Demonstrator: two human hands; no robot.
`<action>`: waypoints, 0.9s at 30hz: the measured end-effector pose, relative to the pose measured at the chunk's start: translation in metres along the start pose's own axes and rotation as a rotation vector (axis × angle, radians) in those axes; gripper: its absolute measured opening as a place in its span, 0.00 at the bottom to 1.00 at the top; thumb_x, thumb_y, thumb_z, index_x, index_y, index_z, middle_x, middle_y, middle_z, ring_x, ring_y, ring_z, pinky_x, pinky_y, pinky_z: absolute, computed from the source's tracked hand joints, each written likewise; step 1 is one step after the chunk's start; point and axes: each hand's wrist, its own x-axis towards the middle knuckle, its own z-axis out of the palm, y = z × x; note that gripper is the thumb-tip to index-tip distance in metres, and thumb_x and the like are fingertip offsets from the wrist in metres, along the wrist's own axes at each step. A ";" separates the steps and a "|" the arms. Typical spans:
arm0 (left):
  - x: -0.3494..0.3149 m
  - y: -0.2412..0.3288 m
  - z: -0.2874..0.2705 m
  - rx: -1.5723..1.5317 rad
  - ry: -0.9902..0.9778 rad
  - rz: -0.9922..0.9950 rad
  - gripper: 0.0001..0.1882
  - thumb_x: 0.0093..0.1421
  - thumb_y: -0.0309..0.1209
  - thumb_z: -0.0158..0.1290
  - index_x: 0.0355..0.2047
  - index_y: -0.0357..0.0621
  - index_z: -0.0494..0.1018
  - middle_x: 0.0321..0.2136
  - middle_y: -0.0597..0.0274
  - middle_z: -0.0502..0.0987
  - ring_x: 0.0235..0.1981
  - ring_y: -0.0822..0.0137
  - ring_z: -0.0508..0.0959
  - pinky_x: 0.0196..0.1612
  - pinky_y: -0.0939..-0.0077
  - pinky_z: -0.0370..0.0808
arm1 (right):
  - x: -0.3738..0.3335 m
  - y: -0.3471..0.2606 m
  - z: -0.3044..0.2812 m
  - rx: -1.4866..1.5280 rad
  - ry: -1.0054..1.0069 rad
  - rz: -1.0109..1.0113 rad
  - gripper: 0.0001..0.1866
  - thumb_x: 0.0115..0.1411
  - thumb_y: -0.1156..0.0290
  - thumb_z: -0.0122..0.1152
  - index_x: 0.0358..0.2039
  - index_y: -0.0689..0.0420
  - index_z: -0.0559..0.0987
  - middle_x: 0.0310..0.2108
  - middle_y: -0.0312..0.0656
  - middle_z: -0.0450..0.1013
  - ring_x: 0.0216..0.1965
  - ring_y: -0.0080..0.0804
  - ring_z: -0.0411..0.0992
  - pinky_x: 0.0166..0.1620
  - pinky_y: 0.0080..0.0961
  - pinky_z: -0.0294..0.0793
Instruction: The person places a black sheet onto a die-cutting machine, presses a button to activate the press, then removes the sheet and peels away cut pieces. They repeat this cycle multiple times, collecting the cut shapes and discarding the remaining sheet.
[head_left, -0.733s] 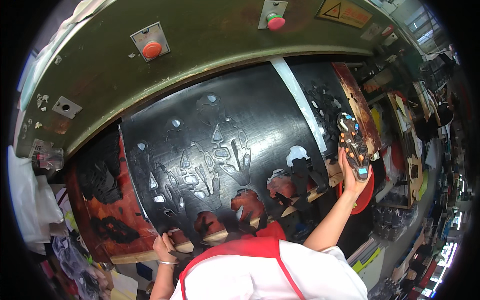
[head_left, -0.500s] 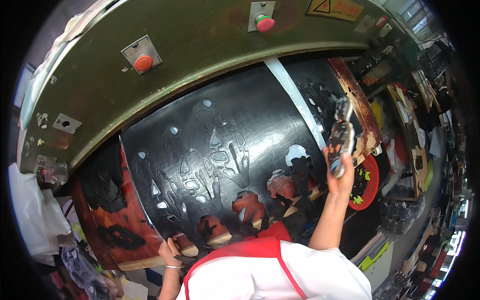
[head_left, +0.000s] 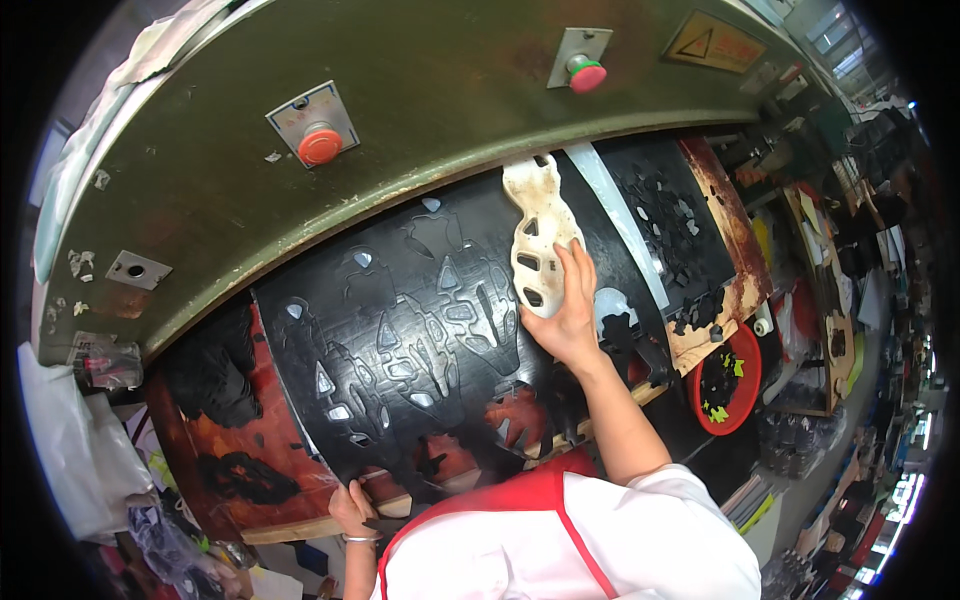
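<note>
The right hand (head_left: pixel 568 325) grips the pale holed plate (head_left: pixel 546 215), thumb and fingers straddling it; the left hand (head_left: pixel 350 510) curls by the black sheet (head_left: pixel 483 225), pinching or not, I can't tell.

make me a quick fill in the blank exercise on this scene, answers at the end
The right hand holds a pale plate over a ____ sheet.
A pale bracelet circles the ____ wrist.
A red bowl stands to the ____ of that sheet.
The green panel carries two reddish push ____.

Missing words: black; left; right; buttons
</note>
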 end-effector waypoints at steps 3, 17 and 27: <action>0.022 0.003 -0.002 0.049 0.030 0.044 0.15 0.66 0.32 0.43 0.27 0.40 0.75 0.14 0.51 0.70 0.18 0.49 0.72 0.25 0.57 0.67 | 0.015 0.013 0.010 0.122 0.003 0.010 0.49 0.41 0.70 0.74 0.63 0.59 0.58 0.63 0.63 0.51 0.64 0.62 0.53 0.65 0.45 0.56; 0.195 0.032 -0.002 0.015 0.121 0.016 0.20 0.68 0.36 0.43 0.24 0.38 0.75 0.10 0.54 0.69 0.14 0.55 0.74 0.21 0.61 0.68 | 0.243 -0.023 0.023 -0.035 0.431 0.017 0.51 0.63 0.49 0.52 0.66 0.71 0.36 0.65 0.76 0.33 0.66 0.72 0.37 0.67 0.55 0.39; 0.260 0.034 -0.014 0.021 0.121 -0.026 0.22 0.69 0.40 0.43 0.25 0.38 0.76 0.09 0.53 0.69 0.13 0.55 0.74 0.20 0.62 0.68 | 0.219 0.013 0.025 -0.120 0.378 -0.125 0.49 0.61 0.55 0.56 0.67 0.71 0.39 0.66 0.69 0.38 0.67 0.67 0.41 0.67 0.52 0.43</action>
